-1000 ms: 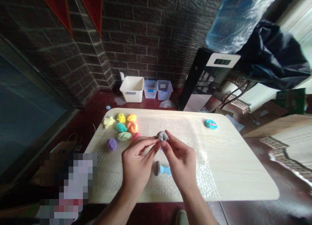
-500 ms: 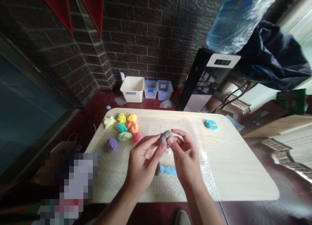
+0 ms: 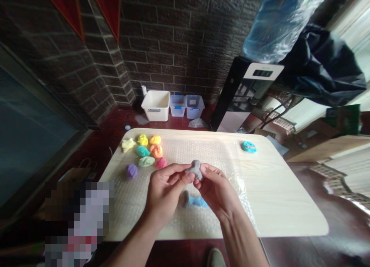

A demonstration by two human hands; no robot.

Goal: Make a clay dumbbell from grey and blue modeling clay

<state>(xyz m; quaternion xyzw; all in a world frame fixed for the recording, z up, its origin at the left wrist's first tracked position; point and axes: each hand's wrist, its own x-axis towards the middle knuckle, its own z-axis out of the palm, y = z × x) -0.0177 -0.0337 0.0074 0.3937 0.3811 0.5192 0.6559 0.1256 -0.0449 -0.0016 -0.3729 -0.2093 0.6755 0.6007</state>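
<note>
Between the fingertips of both my hands is a small lump of grey modelling clay (image 3: 196, 167), held above the bubble wrap (image 3: 173, 220). My left hand (image 3: 166, 190) pinches its left side with thumb and forefinger. My right hand (image 3: 216, 188) grips the right side, its thumb pressed against the clay. Below the hands lies a blue clay piece (image 3: 197, 201) with a dark grey clay lump (image 3: 185, 199) at its left end; my right hand hides part of the blue piece.
Several clay lumps, among them a purple one (image 3: 132, 170) and a pink one (image 3: 160, 163), lie on the table's left (image 3: 289, 201). A turquoise clay disc (image 3: 249, 146) sits back right. Beyond stand a white bin (image 3: 156, 105), two clear boxes and a water dispenser (image 3: 234, 97).
The grey clay has been turned and now shows a rounded top with a part sticking out left. My right hand has shifted its grip slightly lower; the view has moved a little.
</note>
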